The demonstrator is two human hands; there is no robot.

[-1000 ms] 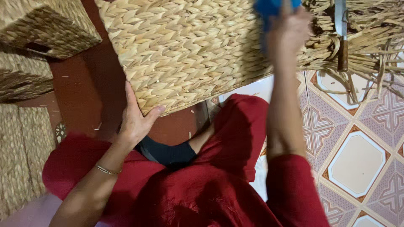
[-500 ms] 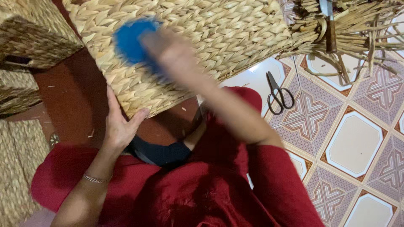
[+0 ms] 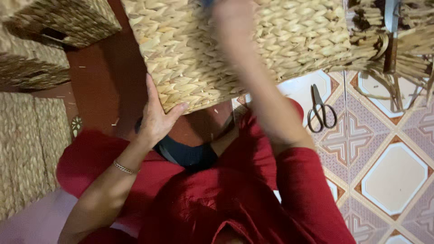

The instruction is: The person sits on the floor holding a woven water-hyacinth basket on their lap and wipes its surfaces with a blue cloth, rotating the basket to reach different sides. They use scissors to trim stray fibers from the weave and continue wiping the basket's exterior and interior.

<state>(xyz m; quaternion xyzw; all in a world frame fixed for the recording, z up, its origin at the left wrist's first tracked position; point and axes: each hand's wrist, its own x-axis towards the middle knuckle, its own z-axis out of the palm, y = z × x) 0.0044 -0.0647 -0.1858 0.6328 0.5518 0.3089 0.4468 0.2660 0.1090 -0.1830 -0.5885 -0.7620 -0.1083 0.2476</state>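
Basket: big woven basket tipped on the lap, over the red-brown floor.
Left hand: left hand spread flat, bracing the basket's lower corner.
Right hand: right hand blurred on the weave, grip unclear.
Nearby: scissors on the tiles.

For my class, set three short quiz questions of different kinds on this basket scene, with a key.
1. True or false: the left hand rests on the lower corner of the woven basket.
2. What lies on the tiled floor? A) scissors B) a hammer C) a cup
3. Fill in: the left wrist wears a thin ____.

Key
1. True.
2. A: scissors lie on the tiles, right of the blurred right hand, which is up on the basket.
3. Bracelet.
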